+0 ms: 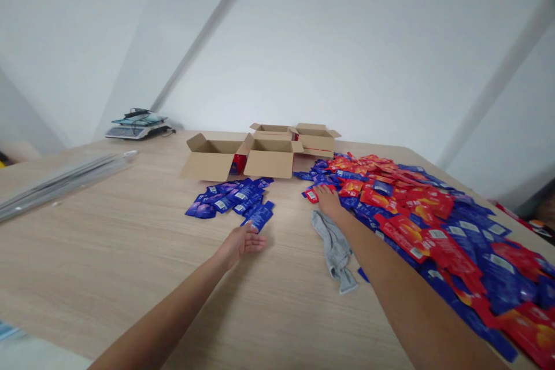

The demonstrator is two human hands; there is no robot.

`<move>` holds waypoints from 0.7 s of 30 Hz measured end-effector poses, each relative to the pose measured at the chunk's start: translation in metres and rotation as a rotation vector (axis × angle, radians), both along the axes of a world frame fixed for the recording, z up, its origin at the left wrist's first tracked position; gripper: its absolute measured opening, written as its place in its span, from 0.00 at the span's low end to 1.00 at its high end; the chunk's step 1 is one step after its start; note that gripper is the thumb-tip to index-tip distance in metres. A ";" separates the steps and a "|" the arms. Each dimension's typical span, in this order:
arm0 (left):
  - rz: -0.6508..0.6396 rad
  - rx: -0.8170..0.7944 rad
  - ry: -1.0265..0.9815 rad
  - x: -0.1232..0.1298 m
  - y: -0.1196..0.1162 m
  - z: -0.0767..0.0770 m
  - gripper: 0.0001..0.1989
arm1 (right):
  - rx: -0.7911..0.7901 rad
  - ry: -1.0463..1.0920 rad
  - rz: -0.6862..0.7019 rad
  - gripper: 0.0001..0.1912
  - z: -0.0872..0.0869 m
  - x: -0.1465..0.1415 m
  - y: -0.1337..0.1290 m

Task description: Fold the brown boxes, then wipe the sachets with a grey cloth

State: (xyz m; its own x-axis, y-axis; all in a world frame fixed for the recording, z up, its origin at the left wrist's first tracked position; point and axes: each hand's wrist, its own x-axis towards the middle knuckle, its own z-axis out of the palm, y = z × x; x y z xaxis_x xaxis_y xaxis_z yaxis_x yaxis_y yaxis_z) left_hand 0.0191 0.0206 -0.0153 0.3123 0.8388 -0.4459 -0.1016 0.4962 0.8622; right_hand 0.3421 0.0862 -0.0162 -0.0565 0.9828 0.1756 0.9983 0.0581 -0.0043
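My left hand (243,243) is over the middle of the table, its thumb and fingers at the lower end of a blue pouch (261,215); the other fingers point right. Just beyond lies a small group of blue pouches (247,192). My right hand (328,199) reaches to the left edge of a big heap of red and blue pouches (407,208). Its fingers are on a red pouch (311,195) there, and the fingertips are partly hidden. A crumpled grey cloth (333,245), perhaps a glove, lies beneath my right wrist.
Open cardboard boxes stand behind the pouches: a left one (208,166), a middle one (269,163) and two farther back, one at right (315,143). A scale (136,130) with things on top sits at back left. Long clear plastic wrap (65,182) lies at left.
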 end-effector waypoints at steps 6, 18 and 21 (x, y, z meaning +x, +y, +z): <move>0.017 0.214 -0.009 0.012 0.007 -0.006 0.16 | 0.004 0.019 0.110 0.22 0.007 -0.016 -0.005; -0.261 0.395 0.288 0.056 -0.020 -0.020 0.12 | 0.039 0.162 0.299 0.19 0.019 -0.056 -0.115; -0.310 0.199 0.224 0.049 -0.023 -0.029 0.16 | 0.029 0.191 0.078 0.23 -0.014 -0.035 -0.131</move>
State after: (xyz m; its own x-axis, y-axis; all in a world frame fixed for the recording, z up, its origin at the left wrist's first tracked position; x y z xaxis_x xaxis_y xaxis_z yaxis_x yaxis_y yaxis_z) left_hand 0.0679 -0.0020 -0.0443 0.4770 0.7970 -0.3705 0.2271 0.2955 0.9280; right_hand 0.3074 -0.0453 -0.0307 -0.0950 0.9713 0.2183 0.9720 0.1378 -0.1902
